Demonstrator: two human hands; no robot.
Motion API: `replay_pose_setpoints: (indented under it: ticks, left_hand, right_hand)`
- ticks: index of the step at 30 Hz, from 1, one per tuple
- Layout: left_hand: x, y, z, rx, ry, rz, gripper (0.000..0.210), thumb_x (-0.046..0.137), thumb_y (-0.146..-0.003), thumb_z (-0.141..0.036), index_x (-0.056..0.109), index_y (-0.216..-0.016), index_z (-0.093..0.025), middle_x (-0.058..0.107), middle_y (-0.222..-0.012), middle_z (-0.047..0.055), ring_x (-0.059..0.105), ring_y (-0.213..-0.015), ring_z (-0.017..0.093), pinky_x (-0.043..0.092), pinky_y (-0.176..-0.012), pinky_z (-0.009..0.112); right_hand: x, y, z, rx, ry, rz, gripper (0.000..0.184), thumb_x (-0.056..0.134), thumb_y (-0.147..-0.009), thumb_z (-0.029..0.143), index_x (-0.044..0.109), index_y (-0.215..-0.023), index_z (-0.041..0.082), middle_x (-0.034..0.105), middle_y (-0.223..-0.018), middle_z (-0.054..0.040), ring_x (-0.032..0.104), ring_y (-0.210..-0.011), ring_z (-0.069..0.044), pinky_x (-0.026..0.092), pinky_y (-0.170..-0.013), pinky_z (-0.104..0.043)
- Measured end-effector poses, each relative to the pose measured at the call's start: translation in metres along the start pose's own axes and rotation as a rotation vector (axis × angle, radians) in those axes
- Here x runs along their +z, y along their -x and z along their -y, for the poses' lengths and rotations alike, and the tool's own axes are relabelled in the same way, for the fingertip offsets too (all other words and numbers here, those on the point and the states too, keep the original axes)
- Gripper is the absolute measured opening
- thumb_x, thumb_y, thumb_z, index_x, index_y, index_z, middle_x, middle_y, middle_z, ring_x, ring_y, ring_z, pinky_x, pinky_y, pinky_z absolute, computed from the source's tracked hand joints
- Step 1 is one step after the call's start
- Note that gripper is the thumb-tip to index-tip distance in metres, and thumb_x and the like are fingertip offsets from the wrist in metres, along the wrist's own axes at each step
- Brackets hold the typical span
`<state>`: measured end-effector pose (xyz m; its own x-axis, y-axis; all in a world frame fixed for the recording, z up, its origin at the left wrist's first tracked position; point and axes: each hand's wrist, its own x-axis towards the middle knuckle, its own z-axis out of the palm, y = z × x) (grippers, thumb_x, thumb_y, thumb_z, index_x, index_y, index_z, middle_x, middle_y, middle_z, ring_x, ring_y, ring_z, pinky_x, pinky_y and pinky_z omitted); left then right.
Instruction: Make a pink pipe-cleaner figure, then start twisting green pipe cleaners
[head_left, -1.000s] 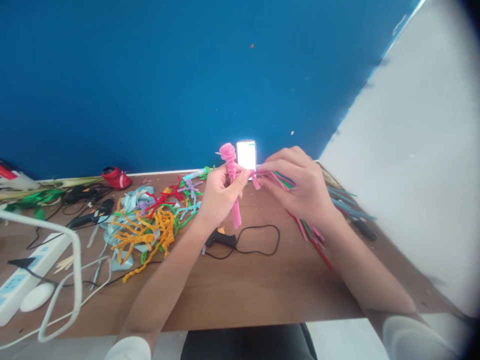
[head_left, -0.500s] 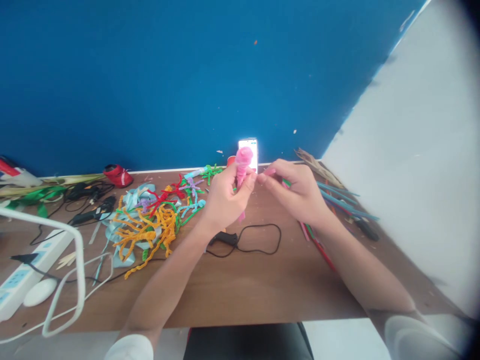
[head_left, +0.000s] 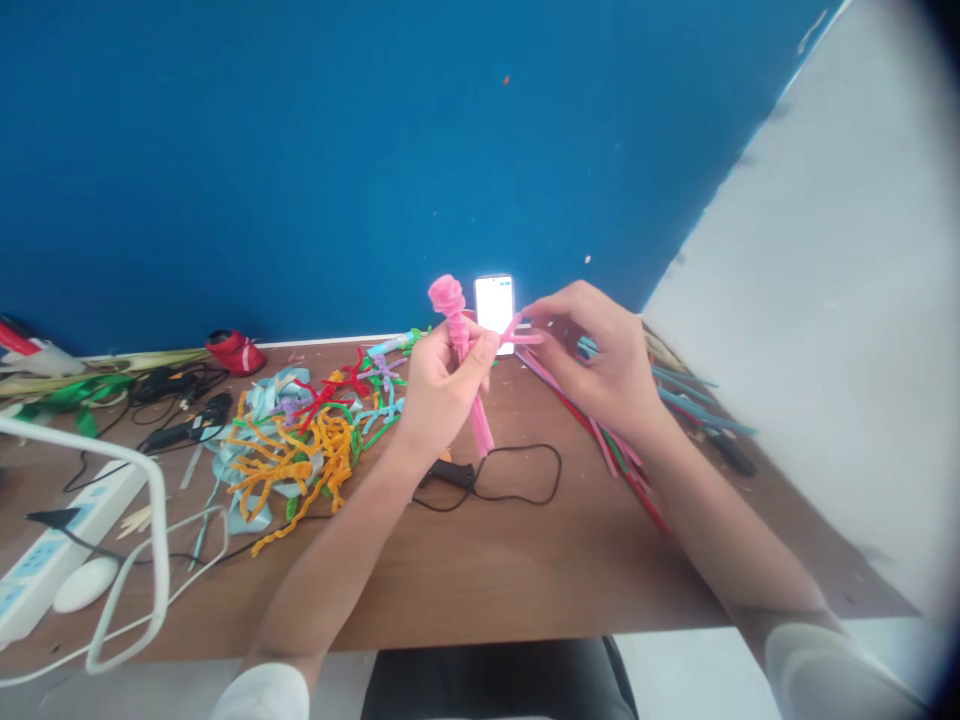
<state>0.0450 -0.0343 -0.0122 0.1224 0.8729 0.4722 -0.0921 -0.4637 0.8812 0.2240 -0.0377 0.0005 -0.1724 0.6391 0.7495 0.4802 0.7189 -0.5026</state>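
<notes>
Hands (head_left: 442, 385) at the pink stems (head_left: 456, 328) (left one gripping)

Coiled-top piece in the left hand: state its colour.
The coiled-top piece is pink, as the head view shows.

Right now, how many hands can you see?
2. The left hand is near the middle, gripping a pink fuzzy piece. The right hand is to its right, beside the forked end of a pink strip. I don't see any others.
</notes>
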Motion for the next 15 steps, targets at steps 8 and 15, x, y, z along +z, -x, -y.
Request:
replay_pose_setpoints:
  ticks: [8,15]
  left_hand:
    - [-0.0001,-0.0002,-0.0011,-0.026,-0.031,0.047,0.021,0.065,-0.092,-0.034,0.058,-0.079,-0.019,0.051,-0.053,-0.005,0.046,-0.047,0.007,0.036,-0.047,0.022]
    - [-0.0030,0.0034,-0.0041,0.179,-0.349,0.082,0.017,0.060,-0.094,-0.033,0.065,-0.085,-0.019,0.055,-0.059,-0.003,0.052,-0.053,0.010,0.040,-0.053,0.024]
  right_hand:
    - [-0.0060,-0.0008,0.0004,-0.266,0.314,0.074,0.013,0.060,-0.097,0.027,0.071,-0.102,0.022,0.070,-0.095,-0.0080,0.062,-0.084,-0.019,0.046,-0.073,-0.034]
    - [-0.0063,-0.0045,0.0093,0.264,-0.415,0.265,0.031,0.064,-0.093,0.043,0.060,-0.072,0.019,0.051,-0.066,0.0009,0.042,-0.060,-0.012,0.032,-0.055,-0.028]
